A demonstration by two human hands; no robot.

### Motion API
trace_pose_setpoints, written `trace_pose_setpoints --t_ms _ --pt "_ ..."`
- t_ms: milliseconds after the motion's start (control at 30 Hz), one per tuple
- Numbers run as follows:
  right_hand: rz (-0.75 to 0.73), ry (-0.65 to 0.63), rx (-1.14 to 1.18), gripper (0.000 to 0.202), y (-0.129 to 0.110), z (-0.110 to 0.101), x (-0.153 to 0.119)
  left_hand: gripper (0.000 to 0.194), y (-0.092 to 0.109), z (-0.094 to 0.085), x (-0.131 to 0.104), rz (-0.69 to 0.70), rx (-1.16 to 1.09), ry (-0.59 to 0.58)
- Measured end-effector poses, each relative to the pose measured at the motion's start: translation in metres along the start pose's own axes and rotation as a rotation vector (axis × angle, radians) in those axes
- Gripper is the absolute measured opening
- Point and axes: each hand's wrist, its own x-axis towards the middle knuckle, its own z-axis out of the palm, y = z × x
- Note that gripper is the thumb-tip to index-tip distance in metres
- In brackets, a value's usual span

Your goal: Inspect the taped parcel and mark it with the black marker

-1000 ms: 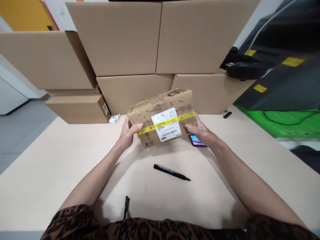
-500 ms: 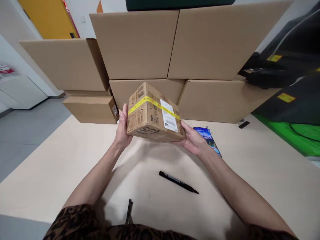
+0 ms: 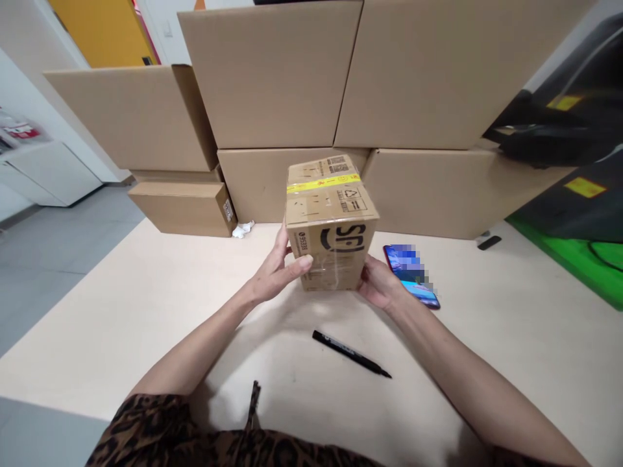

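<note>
A small brown cardboard box (image 3: 331,220) with yellow tape and dark printing is held between my two hands over the table. My left hand (image 3: 278,269) grips its left side, the thumb lying against the front face. My right hand (image 3: 378,282) supports the lower right side, with its fingers partly hidden behind the box. Nearer to me, a black marker pen (image 3: 350,353) lies on the table. A phone (image 3: 411,275) with a lit screen rests just right of my right hand.
Large cardboard boxes (image 3: 277,84) are stacked along the back of the table (image 3: 131,311). At the left stands a smaller carton (image 3: 180,207), with a crumpled white tissue (image 3: 243,229) beside it. A small black object (image 3: 489,242) lies at the back right.
My hands have turned the box, so the end face with the big logo now faces me and the white label is out of sight. My left hand has shifted right.
</note>
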Motion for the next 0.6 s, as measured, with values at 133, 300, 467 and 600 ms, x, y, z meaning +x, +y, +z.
trace_pose_setpoints --t_ms 133,300,467,600 --pt "0.084 0.06 0.026 0.018 -0.013 0.006 -0.008 0.091 -0.005 0.001 0.004 0.004 -0.098 0.171" --pt "0.055 -0.012 0.046 0.033 -0.027 0.008 -0.017 0.077 -0.01 -0.004 0.011 -0.044 -0.248 0.35" --pt "-0.073 0.009 -0.068 0.04 -0.032 0.013 -0.024 0.054 0.0 -0.011 0.013 -0.177 -0.492 0.376" --pt "-0.193 0.113 -0.097 0.049 -0.036 0.012 -0.022 0.068 0.005 -0.019 0.014 -0.269 -0.654 0.314"
